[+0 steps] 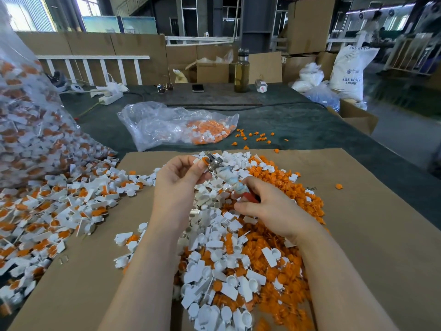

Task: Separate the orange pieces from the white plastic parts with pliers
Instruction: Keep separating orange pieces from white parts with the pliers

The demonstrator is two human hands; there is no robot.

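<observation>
1. Left hand (177, 180): pinches a white part (200, 161) with orange piece (205, 160), above the pile (226, 235).
2. Right hand (267, 206): grips pliers (226, 174), jaws at the piece.
3. Pile: on cardboard (370, 235) covering the surface (310, 125).

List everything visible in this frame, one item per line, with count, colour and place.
Metal pliers with wrapped handles: one, silver and red, held between both hands.
White plastic part with orange piece: one, at the plier tips.
Mixed pile of separated white and orange parts: many, on the brown cardboard sheet.
Unseparated parts: many, white and orange, spilling from the large clear bag at left.
Small clear plastic bag: one, on the dark green table.
Glass bottle: one, yellowish, far table edge.
Phone: one, dark, far table.
Left hand: pinches the part.
Right hand: grips the handles.
</observation>
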